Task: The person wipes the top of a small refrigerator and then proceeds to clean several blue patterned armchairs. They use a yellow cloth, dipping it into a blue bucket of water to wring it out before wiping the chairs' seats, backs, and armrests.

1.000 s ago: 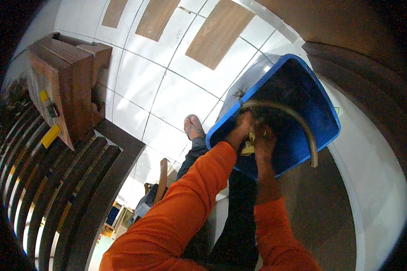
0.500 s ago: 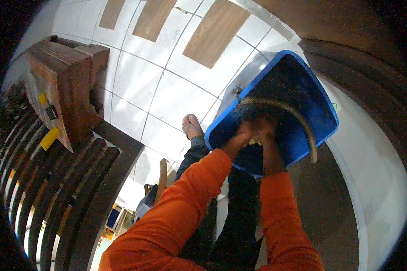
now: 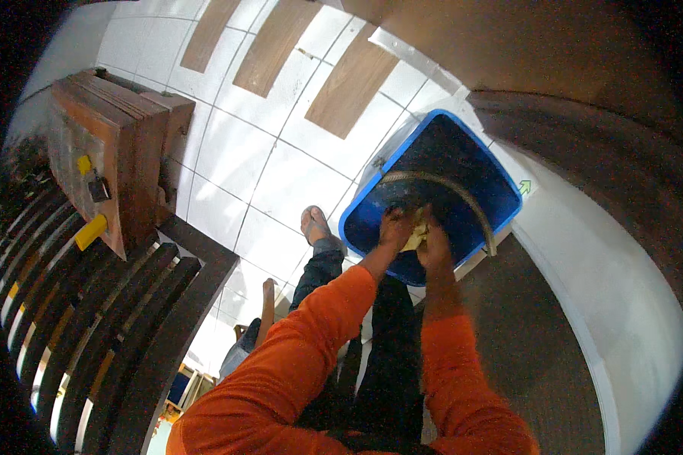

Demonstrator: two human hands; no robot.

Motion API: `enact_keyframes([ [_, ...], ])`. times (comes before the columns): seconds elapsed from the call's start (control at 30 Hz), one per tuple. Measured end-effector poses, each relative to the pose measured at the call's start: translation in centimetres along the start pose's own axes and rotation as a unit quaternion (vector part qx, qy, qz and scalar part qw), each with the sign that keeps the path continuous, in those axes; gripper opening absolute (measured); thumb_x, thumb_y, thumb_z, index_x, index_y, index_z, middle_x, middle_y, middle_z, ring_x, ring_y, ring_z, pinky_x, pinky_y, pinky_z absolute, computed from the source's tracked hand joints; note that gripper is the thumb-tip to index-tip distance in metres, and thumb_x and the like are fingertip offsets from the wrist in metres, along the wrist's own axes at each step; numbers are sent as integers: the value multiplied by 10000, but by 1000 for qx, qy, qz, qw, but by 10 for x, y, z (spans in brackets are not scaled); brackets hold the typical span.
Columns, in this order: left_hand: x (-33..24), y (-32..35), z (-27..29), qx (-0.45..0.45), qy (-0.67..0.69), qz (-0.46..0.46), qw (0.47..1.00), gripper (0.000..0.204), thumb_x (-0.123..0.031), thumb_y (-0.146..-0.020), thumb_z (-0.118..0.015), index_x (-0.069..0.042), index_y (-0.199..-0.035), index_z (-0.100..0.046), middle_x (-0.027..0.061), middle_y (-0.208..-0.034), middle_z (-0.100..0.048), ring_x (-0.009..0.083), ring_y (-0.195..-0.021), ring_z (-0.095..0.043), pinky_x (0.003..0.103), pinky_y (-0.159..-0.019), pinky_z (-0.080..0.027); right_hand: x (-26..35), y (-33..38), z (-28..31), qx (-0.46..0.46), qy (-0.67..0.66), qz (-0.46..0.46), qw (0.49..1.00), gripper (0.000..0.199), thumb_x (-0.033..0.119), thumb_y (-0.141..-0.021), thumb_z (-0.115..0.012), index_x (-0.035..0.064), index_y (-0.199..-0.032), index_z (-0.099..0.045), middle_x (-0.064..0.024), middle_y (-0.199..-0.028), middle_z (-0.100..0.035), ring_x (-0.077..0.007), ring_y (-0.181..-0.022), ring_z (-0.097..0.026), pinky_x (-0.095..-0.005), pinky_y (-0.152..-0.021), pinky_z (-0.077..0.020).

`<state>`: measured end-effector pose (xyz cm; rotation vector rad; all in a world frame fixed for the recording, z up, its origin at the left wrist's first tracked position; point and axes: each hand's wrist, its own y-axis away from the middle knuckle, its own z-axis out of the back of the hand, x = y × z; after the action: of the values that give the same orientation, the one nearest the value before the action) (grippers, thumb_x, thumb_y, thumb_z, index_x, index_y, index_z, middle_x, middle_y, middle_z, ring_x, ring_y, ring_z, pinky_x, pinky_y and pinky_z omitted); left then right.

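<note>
Over a blue bin (image 3: 442,121) with a dark inside, both my hands are at work. My left hand (image 3: 394,229) is closed on a crumpled pale yellow cloth-like piece (image 3: 415,239). Close beside it, my right hand (image 3: 435,246) grips the same piece from the other side, slightly blurred. A curved brownish tube (image 3: 463,196) arches across the bin from its left side past the right rim; whether it is a handle or a hose, I cannot tell. The bottom of the bin is too dark to make out.
Left stands a brown wooden cabinet (image 3: 133,152) with a padlock (image 3: 99,189) and yellow pieces on it. Dark slatted furniture (image 3: 129,334) lies below. White floor tiles (image 3: 235,140) carry brown wood-look planks (image 3: 277,45). A white wall (image 3: 607,265) bends along the right.
My hands have risen into clearer sight with the pale yellow piece between them. The bin now appears slightly further left in view as the whole picture has shifted.
</note>
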<state>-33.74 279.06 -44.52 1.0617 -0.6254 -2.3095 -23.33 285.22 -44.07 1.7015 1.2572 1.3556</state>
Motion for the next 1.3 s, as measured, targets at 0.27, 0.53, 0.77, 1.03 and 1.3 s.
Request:
enact_keyframes([
  [0.27, -62, 70, 35, 187, 717, 164, 652, 494, -408, -970, -404, -128, -1371, -475, 124, -1302, -563, 244, -1208, -539, 426, -989, -445, 44, 99, -36, 35, 333, 288, 897, 397, 253, -913, -580, 76, -1268, -556, -146, -1118, -602, -324, -1035, -585, -421, -929, -468],
  [0.53, -103, 61, 53, -76, -27, -173, 982, 424, -244, -785, -629, -16, -1141, -593, 191, -1077, -635, 373, -996, -613, 485, -802, -516, 86, 132, -42, 51, 397, 288, 870, 359, 303, -956, -564, -13, -1123, -585, -111, -1001, -651, -221, -829, -629, -371, -731, -525],
  [0.77, -142, 81, 115, -72, 24, -124, 989, 269, -168, -800, -611, 41, -965, -654, 244, -990, -662, 371, -894, -670, 448, -714, -548, 129, 155, -68, -20, 238, 74, 968, 427, 419, -977, -506, 18, -1003, -650, -121, -954, -672, -235, -823, -644, -370, -707, -534],
  [1.03, -167, 90, 143, -51, -36, -100, 993, 291, -220, -829, -577, 37, -930, -669, 243, -844, -673, 369, -771, -684, 474, -663, -549, 155, 190, -94, 18, 117, -16, 993, 409, 372, -1005, -438, 2, -1122, -567, -140, -1004, -646, -290, -871, -654, -419, -711, -553],
  [1.3, -201, 119, 183, -124, 202, -5, 972, 341, -241, -877, -541, 67, -849, -684, 288, -805, -659, 454, -755, -664, 529, -712, -539, 170, 212, -102, 29, 139, 24, 990, 365, 344, -1002, -439, 20, -1108, -570, -124, -1000, -641, -272, -871, -651, -408, -726, -545],
])
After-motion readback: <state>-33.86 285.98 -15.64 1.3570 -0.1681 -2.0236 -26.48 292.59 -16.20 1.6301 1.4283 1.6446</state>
